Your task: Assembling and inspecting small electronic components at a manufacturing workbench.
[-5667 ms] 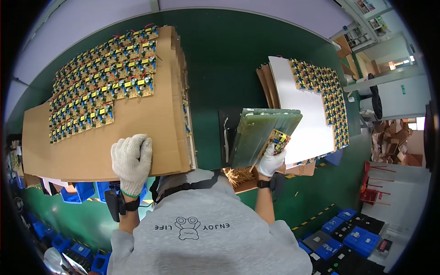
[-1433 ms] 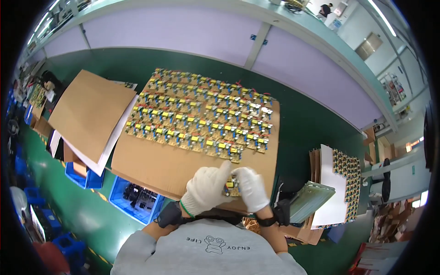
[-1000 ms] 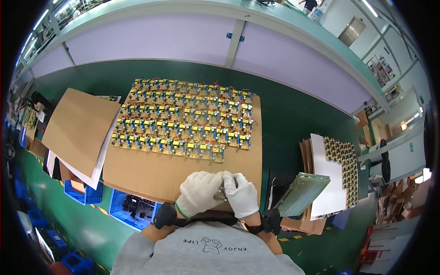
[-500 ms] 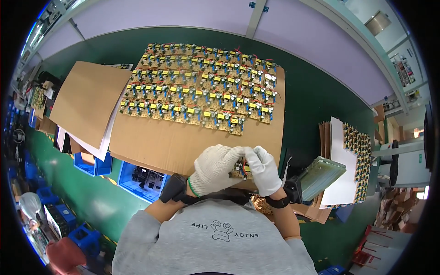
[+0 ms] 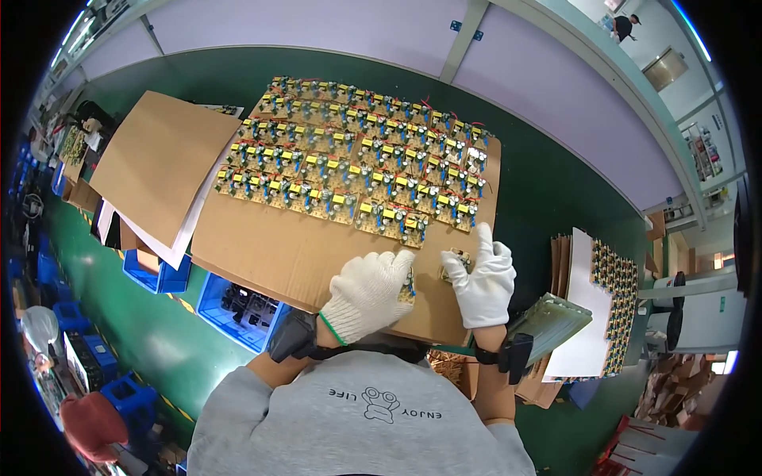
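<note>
A large cardboard sheet (image 5: 286, 246) lies on the green table and carries several rows of small circuit boards (image 5: 357, 170) with yellow and blue parts. Both hands wear white gloves and rest near the sheet's front right corner. My left hand (image 5: 367, 292) is closed over a small circuit board (image 5: 408, 287), of which only an edge shows. My right hand (image 5: 482, 279) holds another small circuit board (image 5: 455, 264) at its fingertips, index finger pointing up. The two hands are a little apart.
A second cardboard sheet (image 5: 159, 163) over white paper lies to the left. At the right are a stack of green panels (image 5: 549, 317) and a white sheet with more boards (image 5: 611, 305). Blue bins (image 5: 238, 305) sit under the table's front edge.
Half a second ago my hands were pressed together on one piece; now they have drawn apart, each with a small board. The view has shifted slightly.
</note>
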